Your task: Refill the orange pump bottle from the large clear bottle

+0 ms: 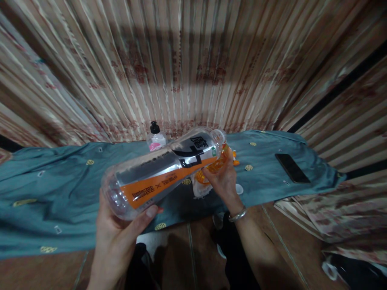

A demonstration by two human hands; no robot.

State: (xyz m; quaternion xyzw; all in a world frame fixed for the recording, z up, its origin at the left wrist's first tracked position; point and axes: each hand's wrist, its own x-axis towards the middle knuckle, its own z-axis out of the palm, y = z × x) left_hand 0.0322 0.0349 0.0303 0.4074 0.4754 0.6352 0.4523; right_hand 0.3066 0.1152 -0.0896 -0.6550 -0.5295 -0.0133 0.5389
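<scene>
A large clear plastic bottle [163, 173] with a silver and orange label lies tilted across the view, its uncapped-looking neck pointing up to the right. My left hand [116, 235] is wrapped round its base from below, thumb along the side. My right hand [223, 177] is closed round a see-through orange bottle [211, 166] below the clear bottle's neck. The clear bottle partly covers the orange one, and I cannot tell whether the two touch. Just under the orange bottle is a crumpled white cloth [200, 189].
A small pump bottle [156, 141] with a black top stands at the back of the teal cloth-covered table [69, 173]. A black phone [292, 168] lies at the right. A white round cap [239, 189] sits beside my right wrist. Striped curtains [187, 60] hang behind.
</scene>
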